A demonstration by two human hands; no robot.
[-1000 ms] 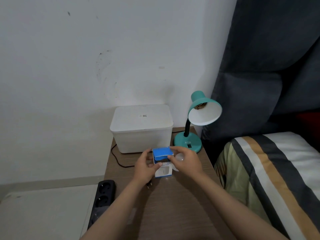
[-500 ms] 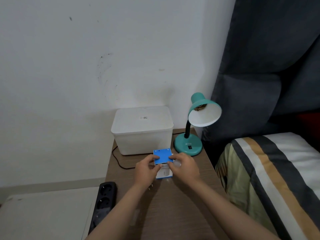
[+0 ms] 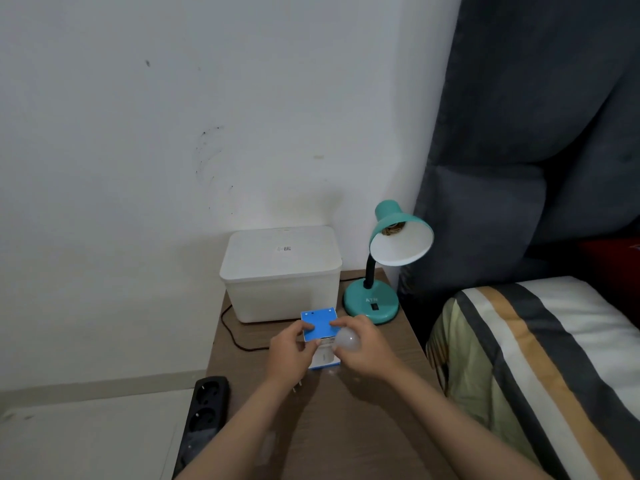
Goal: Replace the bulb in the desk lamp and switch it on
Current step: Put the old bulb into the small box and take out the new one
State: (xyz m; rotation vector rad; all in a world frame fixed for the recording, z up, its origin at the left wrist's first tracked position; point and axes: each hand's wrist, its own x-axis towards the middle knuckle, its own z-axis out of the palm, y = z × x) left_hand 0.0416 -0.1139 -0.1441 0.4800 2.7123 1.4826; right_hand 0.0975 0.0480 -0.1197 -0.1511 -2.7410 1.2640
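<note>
A teal desk lamp [image 3: 372, 303] stands at the back right of the brown bedside table [image 3: 346, 420]. Its shade [image 3: 401, 247] tilts toward me and the socket inside shows no bulb. A blue and white bulb box [image 3: 319, 325] stands upright on the table before the lamp. My left hand [image 3: 292, 351] grips the box's left side, thumb on its blue top flap. My right hand [image 3: 363, 348] holds a white bulb [image 3: 347, 340] against its palm while its fingertips press the flap's right edge.
A white lidded plastic bin [image 3: 282, 271] sits at the back of the table against the wall. A black cord [image 3: 230, 332] runs over the table's left side. A black power strip [image 3: 204, 414] lies left of the table. A striped bed [image 3: 540, 368] borders the right.
The blue flap has been pressed down onto the box. The white bulb now shows more plainly in my right hand. Both hands stay at the box.
</note>
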